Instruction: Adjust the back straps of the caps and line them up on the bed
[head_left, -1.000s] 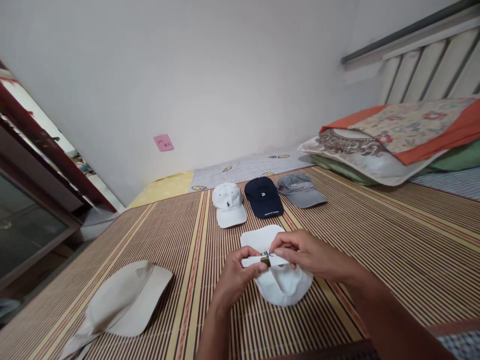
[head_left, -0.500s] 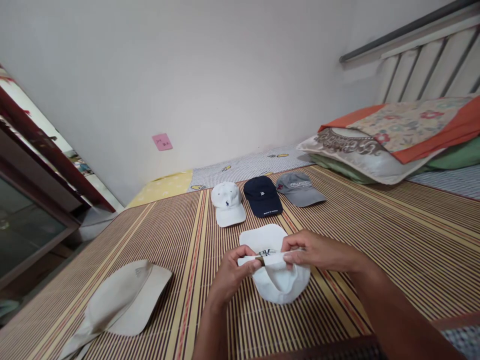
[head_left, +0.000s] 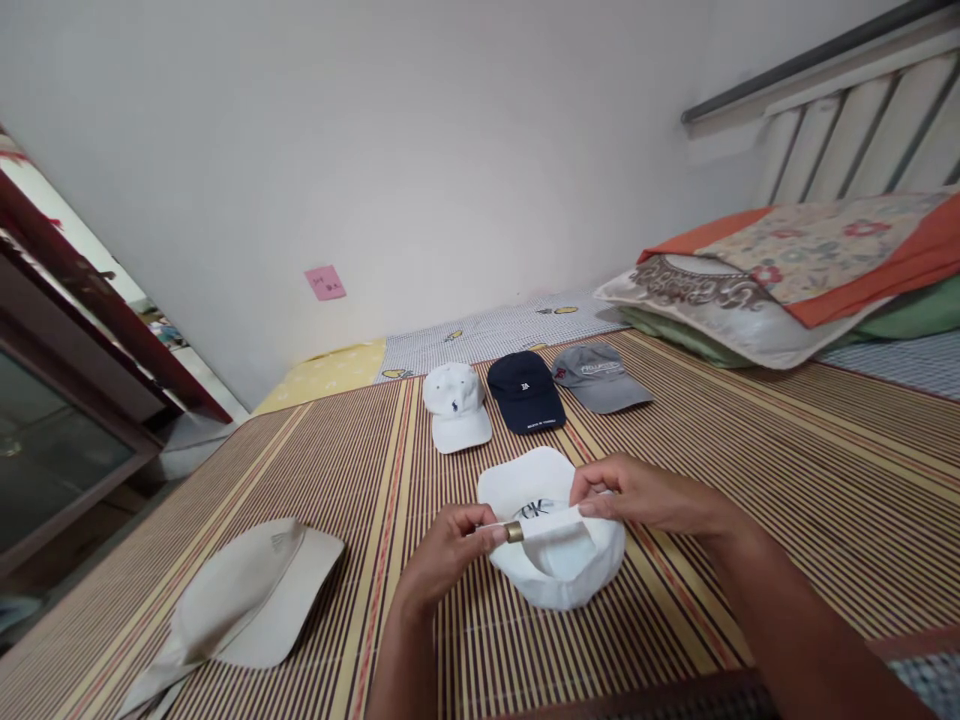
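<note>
On the striped mat (head_left: pixel 315 450), a white CK baseball cap (head_left: pixel 566 592) sits beneath both hands. The right hand (head_left: pixel 649 495) and left hand (head_left: pixel 442 560) pinch opposite ends of its back strap (head_left: pixel 553 522), the left beside the brass-toned buckle (head_left: pixel 514 532); adjusting there would call for steady fingertips.

"CK" on the white cap (head_left: pixel 566 592) near the mat's (head_left: pixel 300 470) front edge; navy cap (head_left: pixel 517 375), gray cap (head_left: pixel 607 392), pink note (head_left: pixel 325 283) too blurry tbh
</note>
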